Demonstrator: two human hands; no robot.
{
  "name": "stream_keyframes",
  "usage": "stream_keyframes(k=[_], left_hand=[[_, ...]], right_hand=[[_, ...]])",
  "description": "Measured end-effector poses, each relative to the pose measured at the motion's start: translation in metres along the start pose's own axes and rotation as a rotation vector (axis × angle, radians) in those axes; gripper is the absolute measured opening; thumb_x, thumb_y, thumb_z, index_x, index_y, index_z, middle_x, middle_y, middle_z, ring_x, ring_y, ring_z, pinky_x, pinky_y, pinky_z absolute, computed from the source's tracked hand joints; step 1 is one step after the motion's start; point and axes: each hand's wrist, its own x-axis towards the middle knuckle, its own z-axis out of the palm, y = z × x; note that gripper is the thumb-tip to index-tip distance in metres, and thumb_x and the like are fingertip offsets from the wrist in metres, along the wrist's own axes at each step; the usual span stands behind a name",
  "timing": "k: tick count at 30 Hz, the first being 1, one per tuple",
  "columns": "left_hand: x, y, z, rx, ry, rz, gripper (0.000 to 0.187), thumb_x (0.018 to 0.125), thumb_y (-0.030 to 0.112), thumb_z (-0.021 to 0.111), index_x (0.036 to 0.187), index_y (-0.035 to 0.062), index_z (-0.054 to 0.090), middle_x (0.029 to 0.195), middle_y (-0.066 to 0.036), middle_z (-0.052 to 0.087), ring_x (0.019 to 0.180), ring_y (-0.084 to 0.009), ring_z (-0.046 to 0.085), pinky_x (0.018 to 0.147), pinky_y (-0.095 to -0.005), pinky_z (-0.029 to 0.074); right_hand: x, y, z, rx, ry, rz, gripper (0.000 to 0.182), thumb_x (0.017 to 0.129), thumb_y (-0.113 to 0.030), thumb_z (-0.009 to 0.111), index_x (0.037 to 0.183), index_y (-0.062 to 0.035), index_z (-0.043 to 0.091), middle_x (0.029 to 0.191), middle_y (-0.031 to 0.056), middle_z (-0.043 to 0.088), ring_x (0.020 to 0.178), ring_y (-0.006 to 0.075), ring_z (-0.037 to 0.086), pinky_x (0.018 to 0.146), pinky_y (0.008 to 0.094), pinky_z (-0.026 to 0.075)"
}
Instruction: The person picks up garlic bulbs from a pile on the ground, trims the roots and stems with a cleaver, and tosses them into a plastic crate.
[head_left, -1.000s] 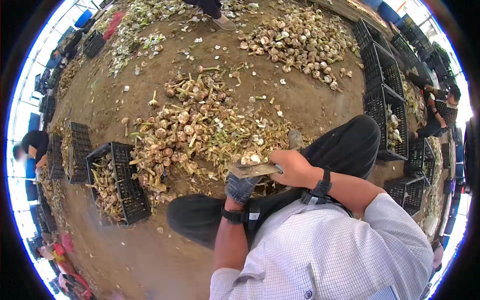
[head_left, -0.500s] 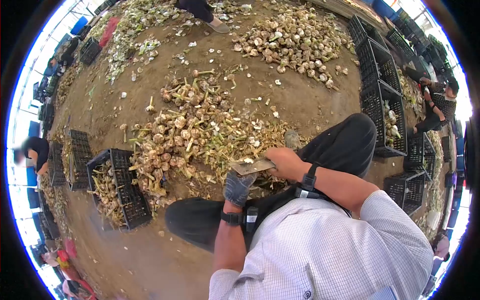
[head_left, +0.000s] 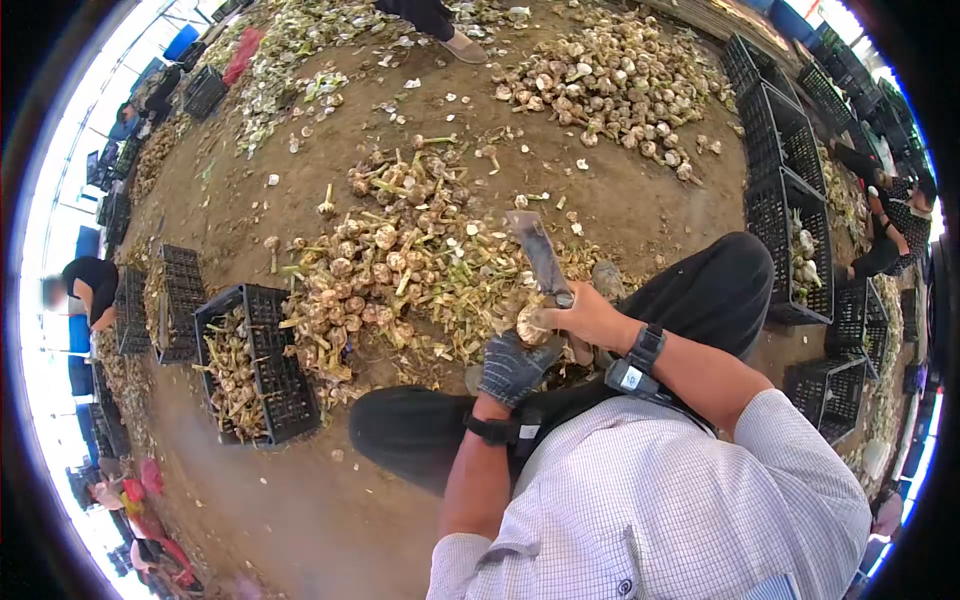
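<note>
My right hand (head_left: 592, 318) is bare and closed around the handle of a broad-bladed knife (head_left: 540, 256). The blade points up and away from me, over the trimmings. A garlic bulb (head_left: 532, 325) sits between my two hands, and my right thumb and fingers reach against it. My left hand (head_left: 516, 368), in a dark grey glove, curls around the bulb from below; some of its fingers are hidden. Just beyond both hands lies a heap of garlic bulbs (head_left: 385, 265) with stalks still on, mixed with cut stalk pieces (head_left: 470, 305).
A black crate (head_left: 262, 365) of garlic stands left of the heap. Another garlic pile (head_left: 620, 85) lies farther back. Stacked black crates (head_left: 790, 235) line the right side. Another person's foot (head_left: 465, 47) is at the top, and a seated person (head_left: 900, 225) is at the right.
The knife has swung from lying flat across my left hand to pointing up and away. The garlic bulb now shows between my hands. The whole view has shifted slightly.
</note>
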Motion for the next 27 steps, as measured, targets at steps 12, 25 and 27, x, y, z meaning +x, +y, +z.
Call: stream_keyframes(k=[12, 25, 27], left_hand=[[-0.003, -0.014, -0.002, -1.121, -0.122, -0.467, 0.039, 0.083, -0.002, 0.063, 0.120, 0.0053, 0.056, 0.115, -0.007, 0.060, 0.095, -0.0153, 0.059, 0.083, -0.0329, 0.052], [-0.021, -0.064, 0.018, 0.697, 0.032, 0.117, 0.025, 0.089, 0.012, 0.052, 0.110, 0.0096, 0.065, 0.101, -0.016, 0.061, 0.087, -0.0307, 0.060, 0.077, -0.0406, 0.048], [-0.028, -0.071, 0.002, 0.563, 0.283, 0.404, 0.027, 0.085, 0.014, 0.060, 0.111, 0.0137, 0.065, 0.100, -0.016, 0.059, 0.082, -0.0319, 0.059, 0.073, -0.0405, 0.048]], right_hand=[[-0.005, 0.003, 0.011, -0.501, 0.109, -0.621, 0.026, 0.074, -0.016, 0.075, 0.087, -0.0016, 0.058, 0.092, 0.0127, 0.057, 0.084, 0.0322, 0.057, 0.073, 0.0368, 0.047], [0.001, 0.029, -0.018, -0.762, 0.108, -0.421, 0.023, 0.074, -0.019, 0.067, 0.082, 0.0003, 0.059, 0.075, 0.0188, 0.057, 0.072, 0.0379, 0.057, 0.064, 0.0457, 0.045], [0.017, 0.054, -0.038, -1.136, -0.004, -0.072, 0.029, 0.080, -0.026, 0.061, 0.087, 0.0022, 0.065, 0.072, 0.0203, 0.062, 0.068, 0.0374, 0.061, 0.063, 0.0468, 0.048]])
